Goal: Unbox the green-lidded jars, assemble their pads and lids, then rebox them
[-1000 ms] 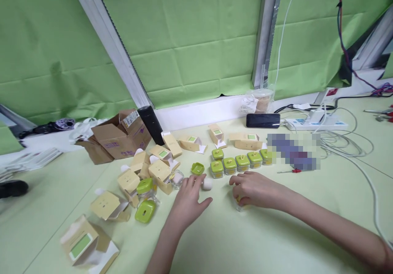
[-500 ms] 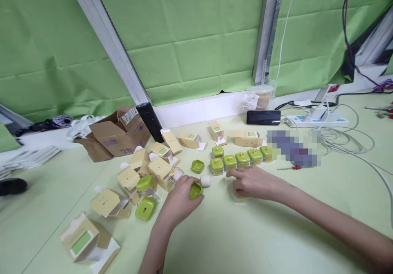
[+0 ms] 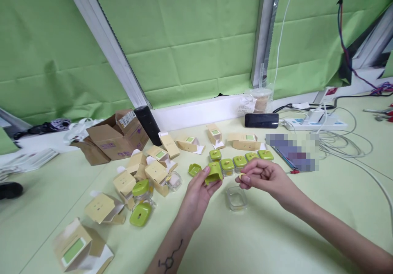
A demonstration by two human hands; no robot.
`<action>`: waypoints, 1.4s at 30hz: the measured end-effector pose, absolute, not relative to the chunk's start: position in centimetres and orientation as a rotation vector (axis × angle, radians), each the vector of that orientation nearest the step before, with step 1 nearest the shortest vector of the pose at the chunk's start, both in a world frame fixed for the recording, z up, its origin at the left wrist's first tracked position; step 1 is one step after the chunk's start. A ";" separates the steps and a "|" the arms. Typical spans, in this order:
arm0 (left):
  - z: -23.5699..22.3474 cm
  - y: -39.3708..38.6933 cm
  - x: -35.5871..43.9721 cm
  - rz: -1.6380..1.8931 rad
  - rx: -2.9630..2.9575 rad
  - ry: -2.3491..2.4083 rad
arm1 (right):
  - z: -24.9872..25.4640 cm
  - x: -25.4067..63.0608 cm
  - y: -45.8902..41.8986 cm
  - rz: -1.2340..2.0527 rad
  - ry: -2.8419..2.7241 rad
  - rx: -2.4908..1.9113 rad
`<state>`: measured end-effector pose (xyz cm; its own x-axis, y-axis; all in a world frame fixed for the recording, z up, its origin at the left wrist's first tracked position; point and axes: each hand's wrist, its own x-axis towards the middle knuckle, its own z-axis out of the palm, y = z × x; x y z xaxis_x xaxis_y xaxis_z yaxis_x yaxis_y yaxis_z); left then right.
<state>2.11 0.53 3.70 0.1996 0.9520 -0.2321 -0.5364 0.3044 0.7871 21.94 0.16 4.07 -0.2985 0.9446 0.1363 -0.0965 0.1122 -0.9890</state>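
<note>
My left hand (image 3: 198,196) grips a green plastic lid (image 3: 214,173), tilted up on its edge above the table. Between the thumb and fingers of my right hand (image 3: 265,178) is a small pale-yellow piece (image 3: 241,176), mostly covered by the fingertips. Below and between the hands stands a clear square container (image 3: 236,199) without a lid. Just beyond the hands are several small clear containers with green lids (image 3: 227,164), each lid with a yellow loop on top. Another green lid (image 3: 194,169) lies left of my left hand.
Several opened cardboard boxes (image 3: 124,182) lie at left, near two green-lidded containers (image 3: 140,214) and a clear container (image 3: 173,181) with something white inside. Behind are a black bottle (image 3: 147,124), a large carton (image 3: 115,137) and a phone (image 3: 261,120). Cables (image 3: 340,143) and a red-handled screwdriver (image 3: 294,171) lie right.
My left hand has moved right and raised the green lid on its edge. My right hand has left the clear container and now pinches a small yellow piece. A white rounded thing is out of sight.
</note>
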 end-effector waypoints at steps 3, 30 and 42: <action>2.6 0.5 3.6 1.114 0.452 0.789 | 3.2 21.2 -0.4 1.109 -1.490 -1.010; 1.0 -2.3 4.5 1.009 0.672 0.781 | 1.0 21.5 -0.8 0.200 -2.219 -0.882; 1.2 -2.4 4.4 0.999 0.748 0.809 | 1.1 21.8 -1.0 0.032 -2.244 -0.846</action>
<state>4.42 -2.41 1.21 0.3158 0.9200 -0.2322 -0.4185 0.3547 0.8361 21.81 -0.95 1.07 -0.5204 0.5822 0.6246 0.5643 0.7835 -0.2601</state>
